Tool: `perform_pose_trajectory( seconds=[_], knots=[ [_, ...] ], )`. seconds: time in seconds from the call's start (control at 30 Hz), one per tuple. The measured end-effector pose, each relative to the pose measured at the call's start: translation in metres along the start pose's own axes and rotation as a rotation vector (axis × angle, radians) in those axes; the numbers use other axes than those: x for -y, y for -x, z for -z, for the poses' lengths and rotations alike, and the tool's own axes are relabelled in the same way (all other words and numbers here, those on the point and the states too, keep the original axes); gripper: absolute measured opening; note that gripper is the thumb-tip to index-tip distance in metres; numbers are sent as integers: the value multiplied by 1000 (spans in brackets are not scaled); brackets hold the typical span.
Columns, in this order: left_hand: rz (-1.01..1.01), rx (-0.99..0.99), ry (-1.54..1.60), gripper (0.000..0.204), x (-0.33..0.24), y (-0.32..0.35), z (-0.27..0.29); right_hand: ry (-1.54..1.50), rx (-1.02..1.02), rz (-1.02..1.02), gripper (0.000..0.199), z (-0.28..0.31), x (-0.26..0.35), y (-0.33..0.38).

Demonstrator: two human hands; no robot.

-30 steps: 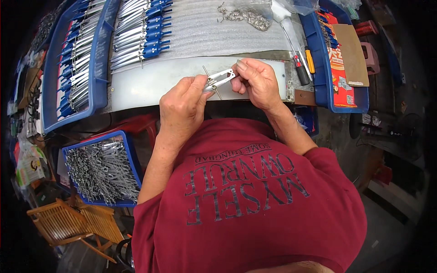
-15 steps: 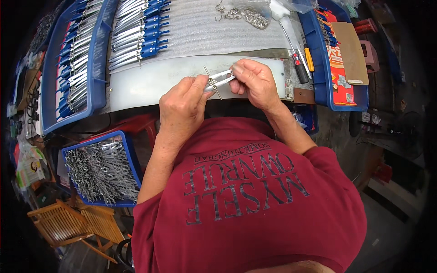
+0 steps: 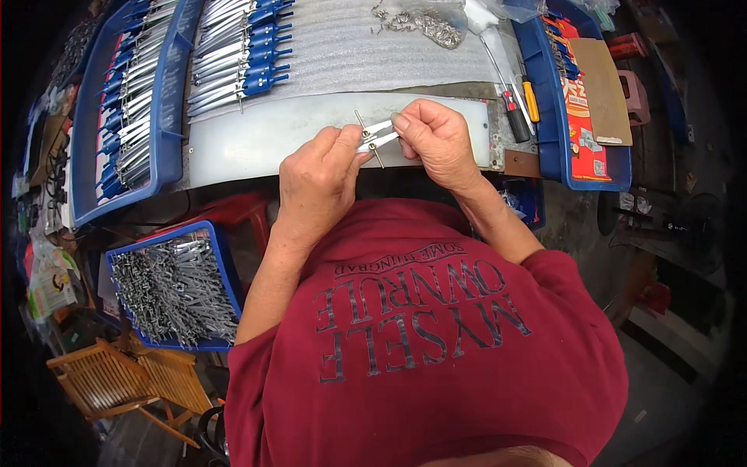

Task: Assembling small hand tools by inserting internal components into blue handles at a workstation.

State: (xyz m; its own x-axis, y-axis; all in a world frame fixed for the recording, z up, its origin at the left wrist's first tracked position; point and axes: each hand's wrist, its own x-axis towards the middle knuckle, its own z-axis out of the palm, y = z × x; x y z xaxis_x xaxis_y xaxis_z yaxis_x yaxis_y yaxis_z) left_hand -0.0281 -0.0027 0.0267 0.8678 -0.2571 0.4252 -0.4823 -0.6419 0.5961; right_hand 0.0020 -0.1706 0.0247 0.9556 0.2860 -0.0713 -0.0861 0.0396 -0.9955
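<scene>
Both hands hold a silver drawing compass [image 3: 377,144] above the near edge of a white board [image 3: 257,136]. A thin rod crosses its two legs, with small brass-coloured fittings where rod and legs meet. My left hand [image 3: 320,171] pinches one end between thumb and fingers, hiding it. My right hand [image 3: 442,146] is closed on the other end, thumb on top, covering the leg tips. Beyond the board lies a row of similar silver compasses [image 3: 226,70] with blue heads.
Left is a blue tray [image 3: 166,132] of compasses; below it, a blue bin [image 3: 227,268] holds grey metal parts [image 3: 175,292]. Small metal pieces [image 3: 440,33] lie at the back. A red-and-black screwdriver [image 3: 515,117] and yellow-handled screwdriver [image 3: 531,101] lie by the right blue tray [image 3: 545,117].
My left hand has shifted slightly right, and the compass has turned a little. The right thumb now lies further over the leg tips. Both hands keep their hold.
</scene>
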Motion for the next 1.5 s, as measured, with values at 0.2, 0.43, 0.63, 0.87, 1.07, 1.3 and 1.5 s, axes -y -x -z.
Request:
perform_pose_trajectory(
  seconds=[0.2, 0.43, 0.63, 0.87, 1.07, 1.3, 1.5],
  knots=[
    [-93, -104, -102, 22, 1, -3, -2, 3, 2, 15, 16, 0, 1, 0],
    [-99, -105, -123, 22, 3, -3, -1, 66, 81, 28, 15, 8, 2, -5],
    [-116, -74, -112, 20, 1, -4, 1, 55, 214, -72, 17, 7, 10, -7],
    [-116, -26, -102, 19, -2, -3, 2, -13, 249, -185, 16, 4, 8, -7],
    [-103, 9, -102, 18, 0, -2, 1, 6, 249, -214, 15, 3, 7, -7],
    [-124, 41, -56, 19, 0, -3, 3, -55, 256, -214, 12, 4, 2, -7],
    [-138, 61, -15, 20, 2, 0, 1, -83, 266, -206, 7, 4, -1, -6]
  ],
)
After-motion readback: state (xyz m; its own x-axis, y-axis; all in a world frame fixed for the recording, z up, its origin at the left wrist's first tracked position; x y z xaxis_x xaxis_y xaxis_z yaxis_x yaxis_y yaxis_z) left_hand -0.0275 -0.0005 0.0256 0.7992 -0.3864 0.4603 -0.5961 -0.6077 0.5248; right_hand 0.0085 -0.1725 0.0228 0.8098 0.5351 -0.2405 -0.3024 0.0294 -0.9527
